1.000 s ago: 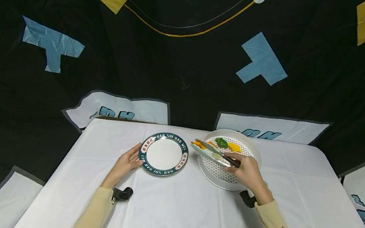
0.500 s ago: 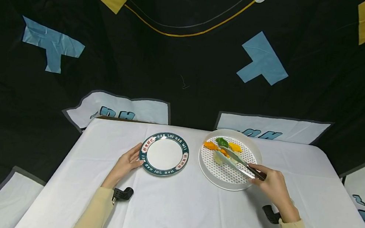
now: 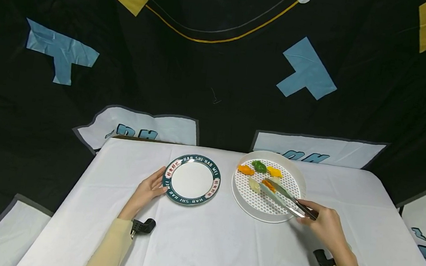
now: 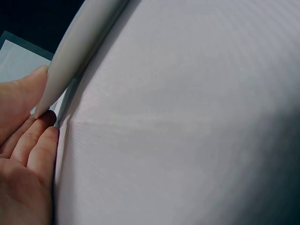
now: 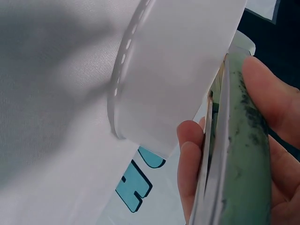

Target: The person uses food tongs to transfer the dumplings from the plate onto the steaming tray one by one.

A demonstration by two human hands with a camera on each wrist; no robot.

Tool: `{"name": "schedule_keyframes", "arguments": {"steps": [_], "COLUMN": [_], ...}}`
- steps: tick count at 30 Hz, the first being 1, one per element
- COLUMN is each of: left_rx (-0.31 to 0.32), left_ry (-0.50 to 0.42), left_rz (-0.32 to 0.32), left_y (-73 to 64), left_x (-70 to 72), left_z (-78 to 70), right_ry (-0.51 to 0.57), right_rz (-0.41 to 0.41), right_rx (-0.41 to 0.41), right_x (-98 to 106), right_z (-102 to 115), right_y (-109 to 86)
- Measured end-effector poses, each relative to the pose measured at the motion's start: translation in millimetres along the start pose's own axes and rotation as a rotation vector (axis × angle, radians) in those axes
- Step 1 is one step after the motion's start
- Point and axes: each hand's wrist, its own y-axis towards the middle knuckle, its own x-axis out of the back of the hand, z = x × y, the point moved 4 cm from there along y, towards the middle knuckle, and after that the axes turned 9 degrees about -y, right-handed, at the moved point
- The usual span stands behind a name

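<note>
My left hand (image 3: pixel 149 190) pinches the near-left rim of a white plate (image 3: pixel 191 179) with a green lettered border. In the left wrist view, the thumb lies on one side of the plate's edge (image 4: pixel 77 51) and the fingers (image 4: pixel 42 145) on the other. My right hand (image 3: pixel 324 225) holds tongs (image 3: pixel 286 197) over a round white tray (image 3: pixel 239 198) with a perforated base. Between the tongs' arms lies an orange piece (image 3: pixel 268 185). Another orange piece (image 3: pixel 246 170), a green one (image 3: pixel 259 166), a yellow one (image 3: pixel 274 172) and a pale one (image 3: pixel 254 185) lie in the tray.
A white cloth (image 3: pixel 201 244) covers the table, with plate and tray side by side near its far edge. Behind hangs a black backdrop (image 3: pixel 209 89) with blue and yellow shapes. Each wrist wears a black camera (image 3: pixel 143 226).
My right hand and the tongs have moved right and toward me, bringing the orange piece from the tray's left rim in over its perforated base. My left hand and the plate stay put.
</note>
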Motion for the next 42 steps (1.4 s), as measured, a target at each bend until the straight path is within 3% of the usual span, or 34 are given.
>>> {"name": "schedule_keyframes", "arguments": {"steps": [12, 21, 34, 42], "left_rx": [0.003, 0.005, 0.0, -0.01], "left_ry": [0.0, 0.004, -0.005, -0.044], "left_rz": [-0.006, -0.006, 0.003, 0.013], "left_y": [-0.4, -0.1, 0.4, -2.5], "left_x": [0.6, 0.2, -0.4, -2.6], "left_z": [0.1, 0.2, 0.0, -4.1], "right_ry": [0.014, 0.099, 0.181, 0.209], "right_rz": [-0.017, -0.022, -0.065, -0.077], "right_rx": [-0.05, -0.016, 0.095, 0.101], "right_x": [-3.2, -12.8, -57.8, -86.3], "right_z": [8.4, 43.9, 112.7, 137.4], "right_y": [0.7, 7.3, 11.4, 9.5]}}
